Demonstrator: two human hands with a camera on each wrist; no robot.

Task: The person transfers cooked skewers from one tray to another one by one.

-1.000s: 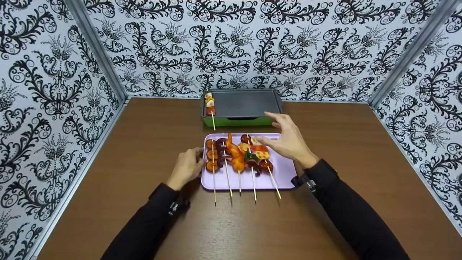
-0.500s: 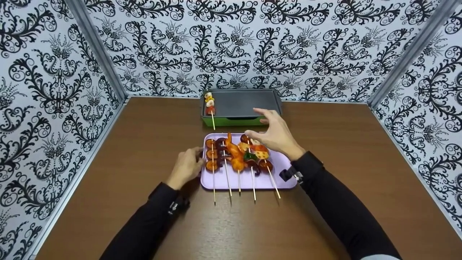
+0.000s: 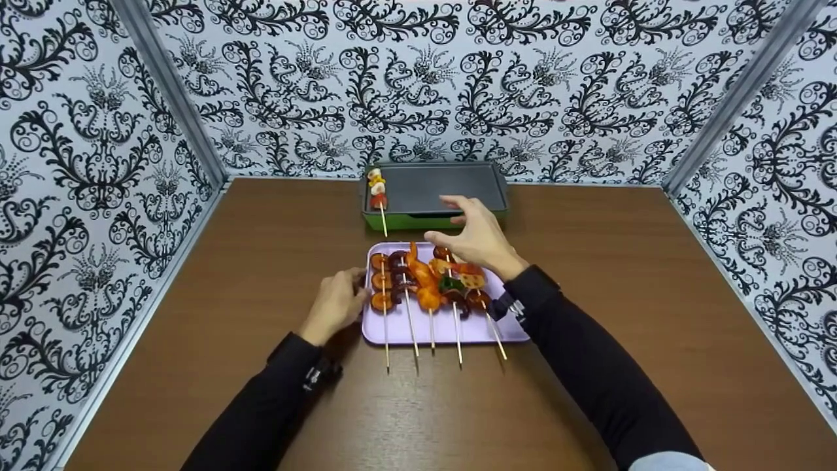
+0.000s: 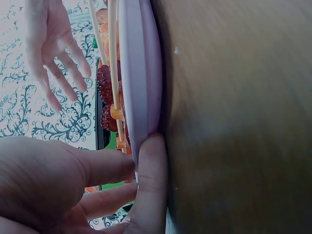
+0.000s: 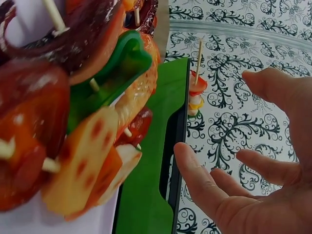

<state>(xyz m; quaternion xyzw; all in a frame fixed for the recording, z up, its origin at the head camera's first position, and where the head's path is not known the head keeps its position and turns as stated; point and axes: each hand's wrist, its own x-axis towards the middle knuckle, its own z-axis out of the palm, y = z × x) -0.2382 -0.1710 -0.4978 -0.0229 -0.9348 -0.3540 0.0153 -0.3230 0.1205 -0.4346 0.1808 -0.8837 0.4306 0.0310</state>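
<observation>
A lilac tray (image 3: pixel 476 332) lies on the table with several toy-like food skewers on it. They include round brown slices (image 3: pixel 381 280), dark red tentacle pieces (image 3: pixel 400 261), an orange meat piece (image 3: pixel 428 291) and a mixed skewer with green pepper (image 3: pixel 451 284). My left hand (image 3: pixel 335 306) pinches the tray's left edge; the thumb (image 4: pixel 152 180) presses the rim in the left wrist view. My right hand (image 3: pixel 480 239) hovers over the tray's far right part, fingers spread, holding nothing. Its fingers point toward a green grill (image 3: pixel 418 224) with a dark plate (image 3: pixel 418 190).
One skewer (image 3: pixel 378 190) of white, yellow and red pieces lies at the grill plate's left end, its stick jutting over the front. The brown table (image 3: pixel 274 222) is walled in by patterned panels (image 3: pixel 418 85) at the back and both sides.
My right hand has moved left above the far side of the tray, toward its middle. The left hand has stayed at the tray's left edge, and the skewers have not moved.
</observation>
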